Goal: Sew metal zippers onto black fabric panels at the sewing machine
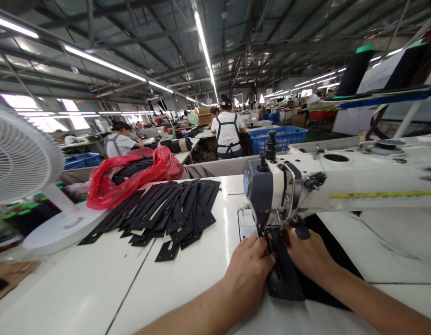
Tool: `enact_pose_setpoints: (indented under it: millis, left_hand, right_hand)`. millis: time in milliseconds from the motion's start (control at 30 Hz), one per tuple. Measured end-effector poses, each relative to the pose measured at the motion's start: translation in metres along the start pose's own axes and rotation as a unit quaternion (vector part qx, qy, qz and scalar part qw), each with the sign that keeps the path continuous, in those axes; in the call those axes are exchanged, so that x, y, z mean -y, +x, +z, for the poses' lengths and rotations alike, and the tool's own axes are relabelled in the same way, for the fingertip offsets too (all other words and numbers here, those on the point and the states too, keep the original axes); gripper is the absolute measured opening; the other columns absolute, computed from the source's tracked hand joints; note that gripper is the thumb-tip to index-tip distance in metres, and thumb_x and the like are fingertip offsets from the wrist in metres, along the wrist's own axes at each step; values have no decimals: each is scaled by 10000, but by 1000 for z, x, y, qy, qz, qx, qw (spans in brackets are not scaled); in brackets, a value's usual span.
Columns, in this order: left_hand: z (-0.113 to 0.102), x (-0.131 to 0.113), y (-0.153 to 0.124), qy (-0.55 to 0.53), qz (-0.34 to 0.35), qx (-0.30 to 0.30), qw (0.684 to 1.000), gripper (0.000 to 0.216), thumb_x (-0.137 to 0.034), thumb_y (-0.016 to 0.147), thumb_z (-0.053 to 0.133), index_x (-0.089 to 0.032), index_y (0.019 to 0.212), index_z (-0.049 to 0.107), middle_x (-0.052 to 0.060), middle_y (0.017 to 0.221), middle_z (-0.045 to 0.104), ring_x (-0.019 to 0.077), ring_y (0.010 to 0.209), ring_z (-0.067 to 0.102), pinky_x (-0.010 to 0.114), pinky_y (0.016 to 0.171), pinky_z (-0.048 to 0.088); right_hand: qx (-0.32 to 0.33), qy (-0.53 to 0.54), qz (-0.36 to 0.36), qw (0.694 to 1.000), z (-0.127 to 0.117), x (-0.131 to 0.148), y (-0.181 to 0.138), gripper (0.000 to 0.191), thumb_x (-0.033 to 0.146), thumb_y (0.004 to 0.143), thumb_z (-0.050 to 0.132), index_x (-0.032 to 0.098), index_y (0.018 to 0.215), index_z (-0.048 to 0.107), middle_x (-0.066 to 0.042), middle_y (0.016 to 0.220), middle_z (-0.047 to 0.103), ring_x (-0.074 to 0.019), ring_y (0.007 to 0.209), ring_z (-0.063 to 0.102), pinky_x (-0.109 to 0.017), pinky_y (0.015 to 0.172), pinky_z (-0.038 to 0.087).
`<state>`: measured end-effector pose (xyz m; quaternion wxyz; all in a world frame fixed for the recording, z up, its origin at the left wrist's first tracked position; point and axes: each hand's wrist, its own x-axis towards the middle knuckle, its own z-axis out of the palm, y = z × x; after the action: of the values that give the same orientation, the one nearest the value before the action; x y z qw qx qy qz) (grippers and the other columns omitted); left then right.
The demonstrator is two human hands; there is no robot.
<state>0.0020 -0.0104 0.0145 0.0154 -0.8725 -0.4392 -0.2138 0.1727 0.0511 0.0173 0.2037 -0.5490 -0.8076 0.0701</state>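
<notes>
A sewing machine (271,186) stands on the white table, its presser foot down by a black strip with a slot (287,284). The strip lies over a larger black fabric panel (341,253). My left hand (250,270) is closed, its curled fingers gripping the strip's left edge. On the other side, close to the presser foot, my right hand (309,251) has its fingers bent and pressed onto the strip. Its fingertips are partly hidden by the machine head. The needle point cannot be made out.
A pile of black slotted strips (173,209) lies to the left, beside a red plastic bag (131,177). A white fan (62,204) stands at the far left. Beyond the table are a blue crate (278,137) and co-workers (227,132). Thread cones (355,72) stand upper right.
</notes>
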Motion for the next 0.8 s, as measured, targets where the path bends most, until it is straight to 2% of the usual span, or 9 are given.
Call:
enact_pose_setpoints:
  millis: [233,367,567,800]
  left_hand:
    - [-5,-2,-2,7,-6,-20,1000,228,-175,845,529,-205,1065,581,40,952,548,200,861,500,345,742,421]
    - [-6,-1,0,-5,-17,-9,1000,198,-162,861,507,-191,1031,604,51,984,544,211,907,489,346,762,424]
    - [-11,-1,1,-22,-11,11,1000,219,-163,905,445,-169,1020,630,66,966,540,211,906,480,350,775,440]
    - [-10,1,1,-25,0,13,1000,246,-151,912,416,-141,1013,641,85,984,541,214,912,493,365,789,463]
  right_hand:
    - [43,81,-33,995,-1,-15,5,237,284,787,452,216,778,678,-21,753,697,-193,730,655,-255,615,462]
    - [46,93,-41,994,-3,-17,6,224,313,778,476,205,763,672,-28,766,693,-193,723,647,-260,622,471]
    - [34,15,-13,999,-3,-7,5,210,307,771,492,181,720,652,-53,719,666,-201,678,623,-273,612,440]
    - [-2,-88,63,994,7,5,16,323,323,841,426,125,752,665,-161,773,670,-289,745,642,-330,623,447]
